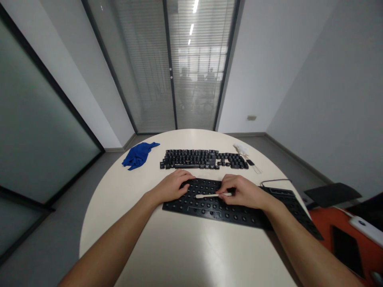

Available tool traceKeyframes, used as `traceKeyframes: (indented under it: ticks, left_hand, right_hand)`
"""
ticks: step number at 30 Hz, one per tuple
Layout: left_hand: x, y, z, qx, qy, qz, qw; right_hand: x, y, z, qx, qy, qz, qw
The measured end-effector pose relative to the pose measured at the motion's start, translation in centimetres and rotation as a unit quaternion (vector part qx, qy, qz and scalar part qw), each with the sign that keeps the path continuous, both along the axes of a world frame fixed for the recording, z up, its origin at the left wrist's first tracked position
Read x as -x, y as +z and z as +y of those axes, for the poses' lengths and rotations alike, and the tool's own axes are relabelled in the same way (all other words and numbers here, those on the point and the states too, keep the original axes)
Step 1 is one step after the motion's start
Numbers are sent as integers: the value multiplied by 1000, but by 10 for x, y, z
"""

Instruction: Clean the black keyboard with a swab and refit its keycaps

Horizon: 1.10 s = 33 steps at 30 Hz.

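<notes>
1. Keyboard base (206, 205) is lying flat on the counter (179, 239), and loose keycaps (191, 157) are sitting in rows just past it.
2. The right hand (242, 191) is pinching a cotton swab (208, 195) by its stick, thumb against fingers. The fat tip is pointing toward the left hand (172, 185), over the base; I cannot tell if it is touching.
3. The left hand is resting on the base's left end, its fingers spread and not gripping.
4. The swab is looking light and thin, so a hard push is probably bending it. Pinching the stick closer to the tip is likely giving better control.
5. The base is looking stiff, but likely sliding easily on the smooth counter. Its flat rim is seeming the safest hold; its small posts are probably needing gentle touches.
</notes>
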<state>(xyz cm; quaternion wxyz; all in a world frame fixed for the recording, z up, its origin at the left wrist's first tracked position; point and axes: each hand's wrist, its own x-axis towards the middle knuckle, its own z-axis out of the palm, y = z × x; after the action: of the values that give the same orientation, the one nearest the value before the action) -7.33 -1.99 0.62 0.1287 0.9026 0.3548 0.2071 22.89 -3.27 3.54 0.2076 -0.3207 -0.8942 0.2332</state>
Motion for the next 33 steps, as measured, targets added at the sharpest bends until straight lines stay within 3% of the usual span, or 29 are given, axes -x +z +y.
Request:
traceKeyframes:
  ticks: [16,22,33]
  left_hand:
    - [9,0,1,-1,17,11,1000]
    - [8,2,0,-20,21,20,999]
    - [8,0,0,-21,23,12,999]
  right_hand:
    - [5,-6,3,-36,-51,-18,998]
    - [2,-6,3,-30,-25,-18,999]
    - [0,-4,5,-52,-52,-35,997]
